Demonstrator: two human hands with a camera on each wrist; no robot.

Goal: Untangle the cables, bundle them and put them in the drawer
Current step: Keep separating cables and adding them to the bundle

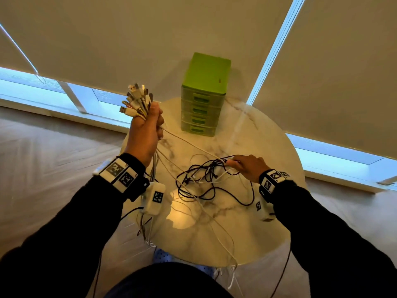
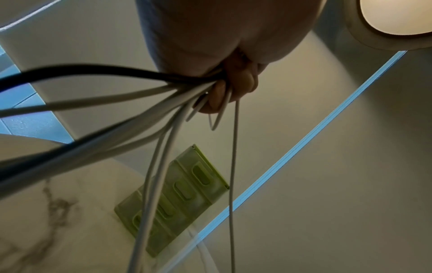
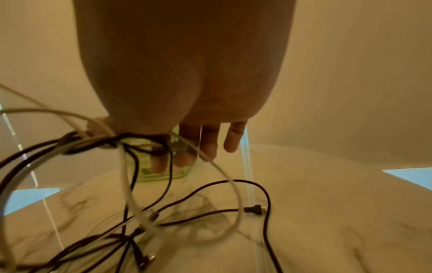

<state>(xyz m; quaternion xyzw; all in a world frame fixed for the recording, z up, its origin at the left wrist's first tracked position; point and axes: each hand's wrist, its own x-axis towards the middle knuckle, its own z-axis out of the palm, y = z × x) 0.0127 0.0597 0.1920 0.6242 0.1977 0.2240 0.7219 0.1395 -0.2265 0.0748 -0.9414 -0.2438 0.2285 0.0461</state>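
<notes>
Black and white cables (image 1: 206, 179) lay tangled on the worktop (image 1: 247, 222), pinched by the right hand (image 1: 249, 167); plug ends were clenched aloft in the left hand (image 1: 146, 130), strands running diagonally between them.

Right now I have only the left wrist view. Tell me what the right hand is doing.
Observer: The right hand pinches dark cables in the tangle lying on the marble table.
Operator: Report the plug ends.
Observer: The USB plugs fan out above the left hand, which grips them as one bunch.
Operator: Check the near table edge.
Observer: White cables trail off it and hang down.
</notes>
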